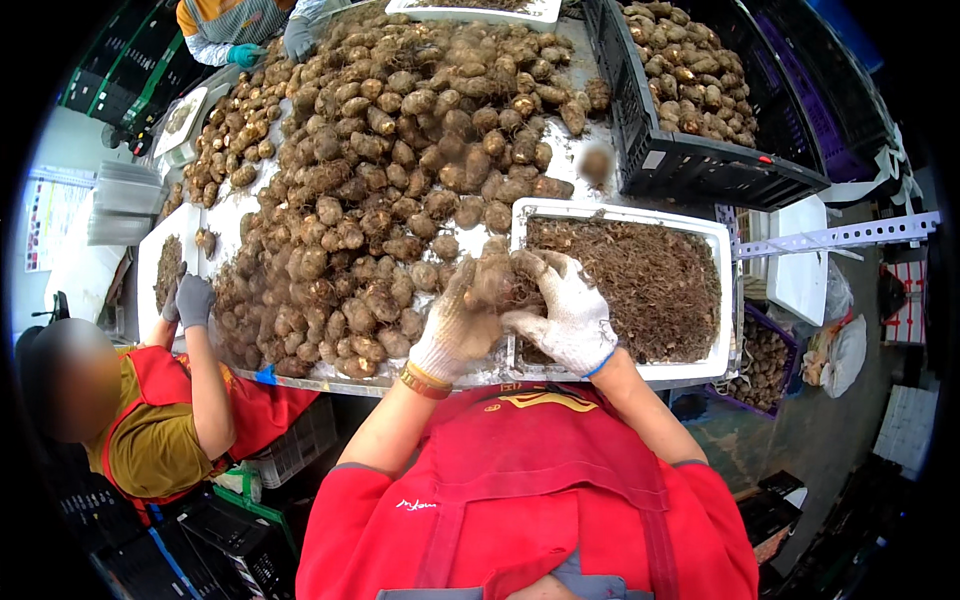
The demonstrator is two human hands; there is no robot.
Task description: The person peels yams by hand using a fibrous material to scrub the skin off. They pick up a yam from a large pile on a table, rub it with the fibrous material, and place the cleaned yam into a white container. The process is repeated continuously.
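A brown, hairy taro corm [495, 279] is held between my two gloved hands, above the table's near edge. My left hand [455, 328], in a soiled knit glove, is closed around its left side. From the right, my right hand [568, 318], in a whiter glove, grips the taro's root fibres with bent fingers. Just beyond and to the left spreads a big heap of taros [370, 180]. Beside my right hand stands a white foam tray [727, 290] full of loose brown root fibres [630, 285].
A black crate [700, 165] of taros stands at the far right. A purple crate [790, 375] of taros sits low on the right. At the left, a co-worker's gloved hands [190, 298] are over another white tray [150, 250]. Another person's gloved hands [270, 50] work at the far side.
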